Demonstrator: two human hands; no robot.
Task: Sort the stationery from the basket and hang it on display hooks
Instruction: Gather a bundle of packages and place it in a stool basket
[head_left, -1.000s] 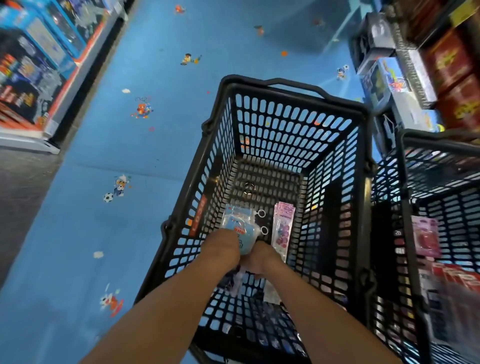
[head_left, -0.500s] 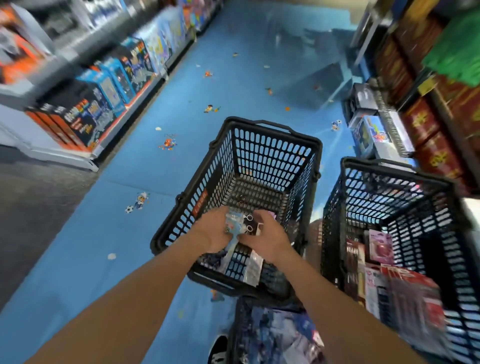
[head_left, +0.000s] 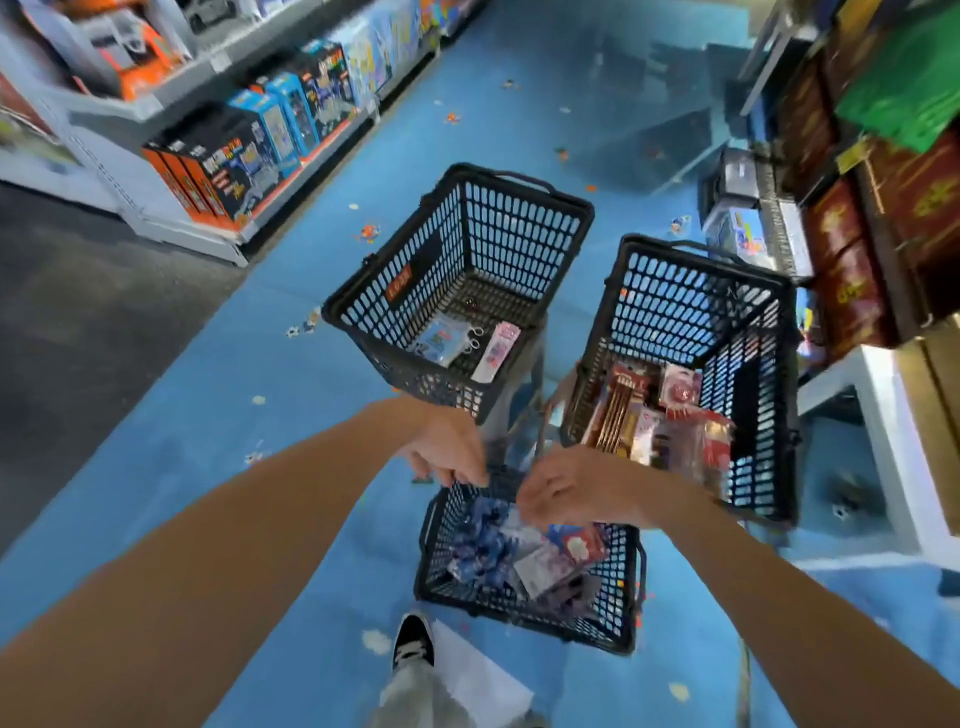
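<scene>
Head view: blue floor (head_left: 291, 395), near basket (head_left: 621, 582), shelving (head_left: 182, 234).

- Far basket (head_left: 374, 306), middle of the frame: open top, only a couple of flat packets (head_left: 441, 340) at its near end, loads of room to reach in.
- Right basket (head_left: 675, 306): near half jammed with upright packs (head_left: 670, 415), far half free.
- Near basket (head_left: 618, 587), bottom centre: a heap of packs (head_left: 519, 556) fills it.
- Only slim gaps between the three baskets.
- Blue floor (head_left: 234, 415) on the left is wide open, up to the boxed shelf (head_left: 218, 166) at upper left.
- Dark shelving (head_left: 883, 208) crowds the right edge, just beside the right basket.
- A shoe (head_left: 413, 636) and a white sheet (head_left: 478, 670) sit just below the near basket.
</scene>
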